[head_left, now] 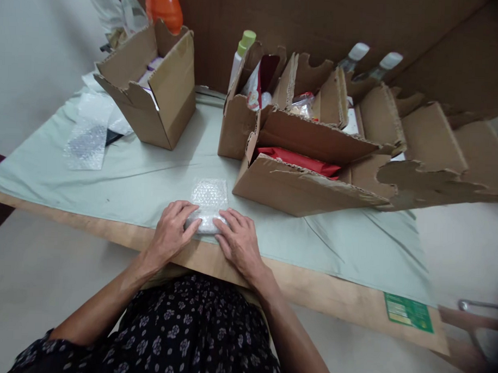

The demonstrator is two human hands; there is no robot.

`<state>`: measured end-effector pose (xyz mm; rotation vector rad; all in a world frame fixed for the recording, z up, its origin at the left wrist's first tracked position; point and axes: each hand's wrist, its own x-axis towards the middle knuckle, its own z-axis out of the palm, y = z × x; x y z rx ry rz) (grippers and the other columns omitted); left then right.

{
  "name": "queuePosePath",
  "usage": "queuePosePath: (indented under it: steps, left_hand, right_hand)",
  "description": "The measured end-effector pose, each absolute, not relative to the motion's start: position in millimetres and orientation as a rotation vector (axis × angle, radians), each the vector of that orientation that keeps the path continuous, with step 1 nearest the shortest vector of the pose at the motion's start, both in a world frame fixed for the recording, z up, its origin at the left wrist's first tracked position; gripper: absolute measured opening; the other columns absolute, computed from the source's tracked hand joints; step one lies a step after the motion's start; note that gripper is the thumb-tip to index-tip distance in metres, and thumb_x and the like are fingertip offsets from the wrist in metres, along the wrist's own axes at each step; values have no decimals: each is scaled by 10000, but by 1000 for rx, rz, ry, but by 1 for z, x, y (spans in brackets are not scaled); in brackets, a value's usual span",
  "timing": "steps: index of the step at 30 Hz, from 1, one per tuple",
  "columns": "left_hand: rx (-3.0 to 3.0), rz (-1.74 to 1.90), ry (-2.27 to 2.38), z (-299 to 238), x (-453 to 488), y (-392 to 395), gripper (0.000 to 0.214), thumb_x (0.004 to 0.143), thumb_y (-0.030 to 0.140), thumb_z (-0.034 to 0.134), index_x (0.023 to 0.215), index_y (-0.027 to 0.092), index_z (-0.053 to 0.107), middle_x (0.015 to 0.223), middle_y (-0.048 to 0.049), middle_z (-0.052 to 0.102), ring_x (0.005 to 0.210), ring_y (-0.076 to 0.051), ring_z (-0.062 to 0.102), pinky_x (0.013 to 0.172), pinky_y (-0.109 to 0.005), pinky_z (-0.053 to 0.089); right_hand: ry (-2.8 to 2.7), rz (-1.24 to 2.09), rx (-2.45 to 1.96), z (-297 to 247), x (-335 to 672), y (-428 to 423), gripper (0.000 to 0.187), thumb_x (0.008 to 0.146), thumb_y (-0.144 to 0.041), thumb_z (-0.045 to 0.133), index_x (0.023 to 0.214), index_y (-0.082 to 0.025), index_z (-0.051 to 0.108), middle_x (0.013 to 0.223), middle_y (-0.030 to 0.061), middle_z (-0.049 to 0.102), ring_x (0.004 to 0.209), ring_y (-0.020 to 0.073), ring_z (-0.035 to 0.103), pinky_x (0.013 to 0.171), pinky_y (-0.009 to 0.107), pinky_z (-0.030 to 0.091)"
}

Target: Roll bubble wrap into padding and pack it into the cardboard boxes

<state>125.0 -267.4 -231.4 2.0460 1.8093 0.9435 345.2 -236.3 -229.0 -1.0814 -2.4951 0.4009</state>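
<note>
Near the front edge of the cloth (pixel 151 186), right in front of the person, lies the wrap (pixel 210 197), and both hands are on it! It's clear bubble plastic, shiny, dotted with small round bubbles; the far part lies flat, a neat squarish flap, while the near part bulges thicker between the hands, bright glints along it. Whether anything sits inside, I can't tell.

The left hand (pixel 174 227) pinches the left end, thumb below, fingers curled above; the right hand (pixel 239 239) mirrors it, thumb and fingertips pressed to the right end. How far the fingers reach underneath, I can't make out.

Now the edges: the wooden rim (pixel 96 226) of the table runs just this side of the wrap, under the wrists. To the right, the near corner of the front box (pixel 309 194), with a red packet (pixel 299 162) inside, stands close to the flap, the tightest side. Leftward there's far more room, cloth stretching out to the spare sheets (pixel 87 143); beyond and to the left stands the tall box (pixel 173 91), well apart from the hands.
</note>
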Motion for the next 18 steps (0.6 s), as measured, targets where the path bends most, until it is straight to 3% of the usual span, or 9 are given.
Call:
queuePosePath:
  steps: [3, 7, 10, 13, 18]
  left_hand:
    - [2060, 982, 1685, -221, 126, -285, 310, 948, 294, 637, 1244, 210, 667, 1221, -123, 690, 1146, -293, 630, 1004, -497, 522]
    - [2036, 976, 1593, -213, 125, -298, 262, 969, 230, 607, 1224, 215, 662, 1046, -77, 741, 1007, -250, 664, 905, -445, 545]
    - [2028, 959, 1693, -220, 123, -287, 239, 980, 250, 587, 1194, 196, 679, 998, -78, 755, 919, -242, 666, 834, -414, 550]
    - [2065, 886, 1806, -231, 121, -269, 226, 972, 275, 588, 1145, 183, 701, 1015, -96, 756, 921, -261, 658, 863, -441, 544]
    - [1811, 1024, 1917, -231, 120, -271, 307, 957, 357, 607, 1201, 182, 672, 1018, -95, 711, 935, -250, 663, 832, -418, 576]
  right_hand:
    - [-2459, 524, -1082, -223, 346, -232, 306, 983, -209, 619, 1275, -248, 700, 1271, 92, 743, 1281, 289, 597, 1034, 485, 469]
    - [-2418, 788, -1047, -211, 356, -238, 296, 1022, -279, 578, 1297, -281, 690, 1150, 46, 784, 1126, 245, 667, 1007, 452, 491]
    - [-2348, 653, -1130, -211, 358, -244, 318, 1031, -314, 554, 1321, -241, 662, 1223, 93, 748, 1121, 265, 654, 962, 455, 509]
    - [-2353, 412, -1130, -217, 353, -246, 349, 991, -323, 618, 1316, -199, 647, 1340, 153, 678, 1197, 309, 607, 975, 483, 495]
    - [-2490, 391, -1086, -231, 340, -234, 379, 922, -165, 661, 1297, -222, 660, 1345, 127, 694, 1274, 324, 577, 1007, 502, 476]
